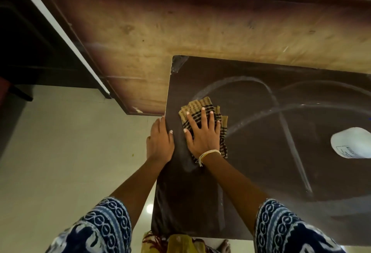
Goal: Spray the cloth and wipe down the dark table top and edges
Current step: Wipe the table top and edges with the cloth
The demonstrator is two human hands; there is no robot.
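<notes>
The dark table top (261,152) fills the right half of the view, with pale curved wipe streaks across it. A yellow-and-black checked cloth (197,106) lies near the table's left edge. My right hand (204,132) presses flat on the cloth with fingers spread. My left hand (160,140) rests over the table's left edge, fingers curled down the side and thumb on top. A white spray bottle (351,144) stands on the table at the far right.
A large wooden board (180,38) lies behind the table. Dark furniture (30,42) stands at the left. Pale tiled floor (70,152) spreads below left, and a bare foot (224,245) shows near the table's front edge.
</notes>
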